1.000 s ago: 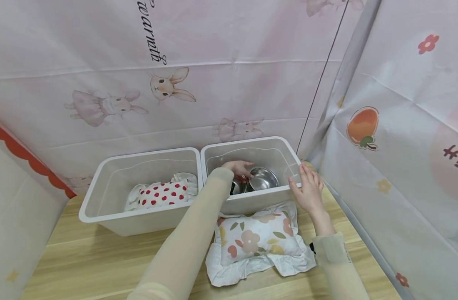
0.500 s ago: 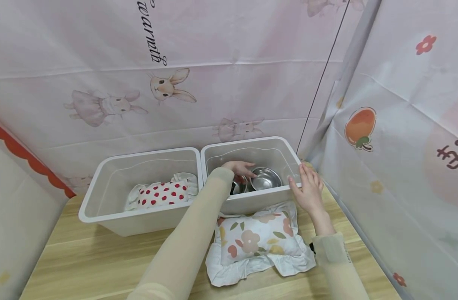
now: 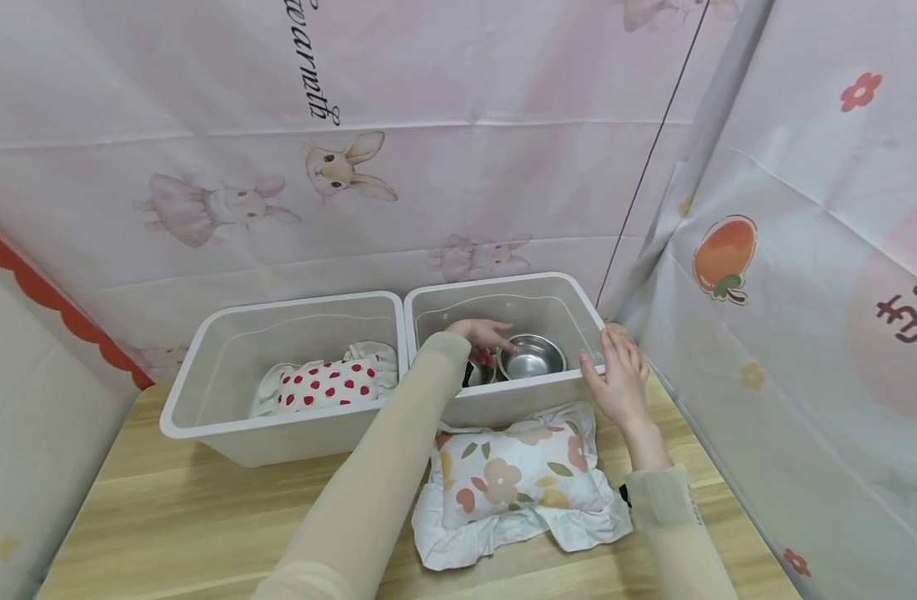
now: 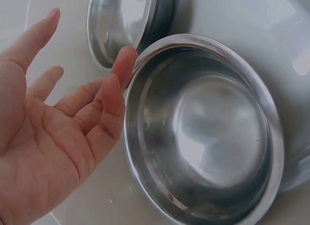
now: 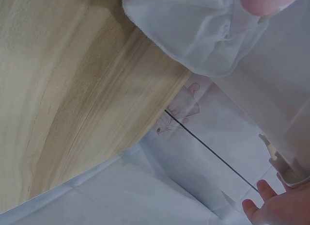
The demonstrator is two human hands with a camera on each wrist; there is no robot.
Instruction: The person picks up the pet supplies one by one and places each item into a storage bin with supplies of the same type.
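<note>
My left hand (image 3: 483, 335) reaches into the right-hand pale plastic bin (image 3: 522, 392). In the left wrist view its fingers (image 4: 111, 108) are loosely extended, fingertips right at the rim of a round stainless steel bowl (image 4: 218, 133). A second steel bowl (image 4: 118, 26) lies close to the first in that view. From the head view, one bowl (image 3: 533, 358) sits right of the hand, and the other (image 3: 481, 372) is partly hidden under it. My right hand (image 3: 618, 379) rests with spread fingers on the bin's front right corner; its thumb is on the near rim.
A matching bin (image 3: 278, 437) stands against the left side, holding a red-dotted frilled pillow (image 3: 327, 387). In front of the right bin, a floral ruffled pillow (image 3: 514, 479) lies on the wooden table (image 3: 196, 517). Printed fabric walls (image 3: 503, 183) enclose the back and sides.
The bowl to the right of my left hand has shifted slightly rightward and sits flatter, with more of it showing. My right hand stays on the bin corner.
</note>
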